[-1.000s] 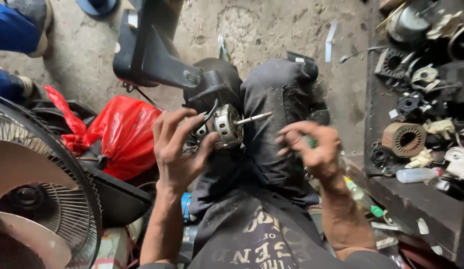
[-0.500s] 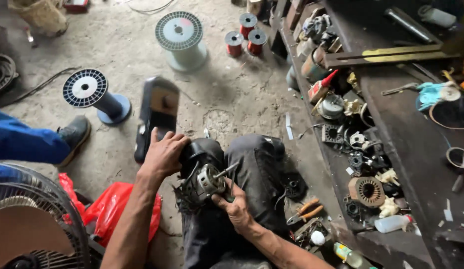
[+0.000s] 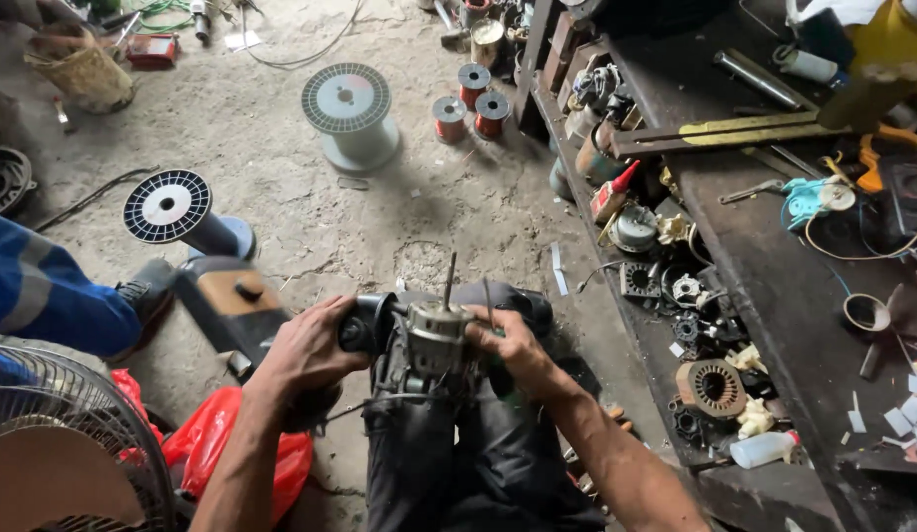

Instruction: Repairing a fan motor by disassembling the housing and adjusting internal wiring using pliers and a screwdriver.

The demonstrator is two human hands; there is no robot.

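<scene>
Motor point(image 3: 431, 347) on lap, spools point(image 3: 350, 103) ahead, shelves point(image 3: 774, 296) right.

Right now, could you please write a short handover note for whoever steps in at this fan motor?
Left hand: closed on the dark housing end of the fan motor, with the black stand just beyond it.
Right hand: grip on the motor's right side, fingers at its metal casing.
The motor rests on the person's lap, its shaft pointing away, towards the floor ahead.
Nearby: wire spools on the floor, a stator and loose parts on the low shelf.
Done: the motor is out of the fan guard. Left: cannot tell from this view.
</scene>
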